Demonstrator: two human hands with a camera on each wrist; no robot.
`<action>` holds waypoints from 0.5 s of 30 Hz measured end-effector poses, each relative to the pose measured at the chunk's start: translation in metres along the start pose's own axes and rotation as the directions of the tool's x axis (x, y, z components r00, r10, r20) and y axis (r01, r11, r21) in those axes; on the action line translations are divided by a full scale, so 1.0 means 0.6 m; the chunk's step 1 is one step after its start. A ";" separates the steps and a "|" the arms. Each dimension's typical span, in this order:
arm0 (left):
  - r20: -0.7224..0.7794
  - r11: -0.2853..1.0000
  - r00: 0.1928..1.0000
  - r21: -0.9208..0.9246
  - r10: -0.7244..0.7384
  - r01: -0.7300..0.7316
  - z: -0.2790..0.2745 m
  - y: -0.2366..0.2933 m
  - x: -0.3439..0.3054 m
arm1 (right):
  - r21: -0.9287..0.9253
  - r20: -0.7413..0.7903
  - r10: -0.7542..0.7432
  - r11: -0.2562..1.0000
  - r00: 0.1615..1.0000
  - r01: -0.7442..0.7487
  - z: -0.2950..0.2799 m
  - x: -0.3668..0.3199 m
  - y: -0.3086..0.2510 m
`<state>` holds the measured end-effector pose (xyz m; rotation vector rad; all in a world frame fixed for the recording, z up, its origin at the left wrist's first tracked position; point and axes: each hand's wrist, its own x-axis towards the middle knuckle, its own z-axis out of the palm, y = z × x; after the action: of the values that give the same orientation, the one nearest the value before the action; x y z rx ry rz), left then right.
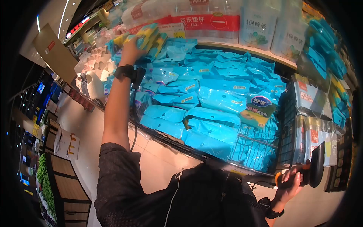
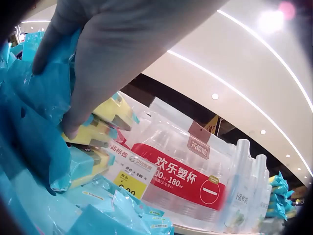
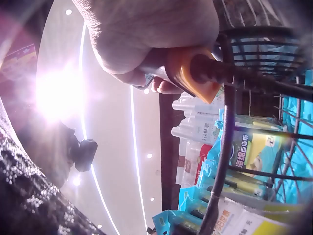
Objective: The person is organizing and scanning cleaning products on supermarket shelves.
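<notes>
At the far left end of a display bin (image 1: 177, 147), my left hand (image 1: 130, 51) holds blue-and-yellow packets of sponge cloths (image 1: 149, 38). In the left wrist view, its thumb and fingers grip a blue packet (image 2: 41, 93), and yellow packet faces (image 2: 90, 134) show beside the thumb. Below and to the right of that hand lie rows of blue packets (image 1: 223, 98). My right hand (image 1: 289, 189) is at the bin's near right corner, gripping a black handheld device (image 1: 317, 166) with an orange end (image 3: 195, 81) and a cable.
Plastic cup packs (image 1: 204, 22) and rolls of food bags (image 1: 257, 26) line the back shelf. A wire divider (image 1: 253, 140) and a labelled sponge packet (image 1: 259, 109) are at the bin's right. Pale slippers (image 1: 96, 85) stand to the left; boxed goods (image 1: 312, 94) hang at right.
</notes>
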<state>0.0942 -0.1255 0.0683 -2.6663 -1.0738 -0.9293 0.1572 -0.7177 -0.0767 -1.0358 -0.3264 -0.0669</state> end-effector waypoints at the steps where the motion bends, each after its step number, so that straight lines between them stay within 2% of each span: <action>1: -0.062 0.998 0.997 0.042 0.039 -0.037 -0.001 0.001 0.003 | 0.009 0.004 0.000 1.000 1.000 0.000 0.003 0.000 -0.002; 2: -0.122 0.994 0.989 0.086 0.081 -0.071 -0.008 0.008 0.002 | -0.002 -0.012 0.002 1.000 1.000 -0.002 0.005 -0.001 -0.003; 3: -0.121 0.994 0.989 0.084 0.083 -0.073 -0.016 0.015 0.001 | -0.004 -0.014 0.001 1.000 1.000 -0.001 0.001 -0.004 -0.003; 4: -0.206 0.994 0.975 0.093 0.077 -0.059 -0.024 0.024 0.002 | 0.017 -0.034 0.027 0.999 0.999 -0.027 -0.006 -0.007 -0.001; 6: -0.345 0.994 0.934 0.086 0.093 -0.067 -0.082 0.092 -0.021 | 0.038 -0.062 0.049 0.998 0.997 -0.046 -0.010 -0.011 -0.003; 7: -0.344 0.994 0.934 0.080 0.100 -0.077 -0.108 0.108 -0.025 | 0.048 -0.050 0.054 0.998 0.997 -0.051 -0.009 -0.011 -0.009; 9: -0.357 0.905 0.876 -0.154 0.324 -0.397 -0.140 0.138 -0.027 | 0.045 -0.055 0.055 0.998 0.997 -0.052 -0.001 -0.011 -0.028; 11: -0.110 0.739 0.898 -0.530 0.425 -0.415 -0.168 0.161 -0.030 | -0.031 0.063 0.096 0.995 0.993 -0.094 0.013 -0.008 -0.056; 12: 0.087 0.677 0.907 -0.696 0.412 -0.241 -0.186 0.184 -0.042 | -0.116 0.067 0.104 0.989 0.992 -0.095 0.015 -0.005 -0.064; 13: 0.283 0.710 0.854 -0.691 0.437 -0.135 -0.209 0.205 -0.051 | -0.198 0.068 0.141 0.972 0.988 -0.125 0.019 -0.006 -0.077; 15: 0.409 0.641 0.694 -0.761 0.593 -0.098 -0.211 0.237 -0.064 | -0.296 0.087 0.182 0.943 0.979 -0.150 0.023 -0.009 -0.092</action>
<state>0.1037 -0.2942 0.1636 -3.8003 -0.0983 -0.3409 0.1371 -0.7350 -0.0259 -1.3570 -0.3369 0.1002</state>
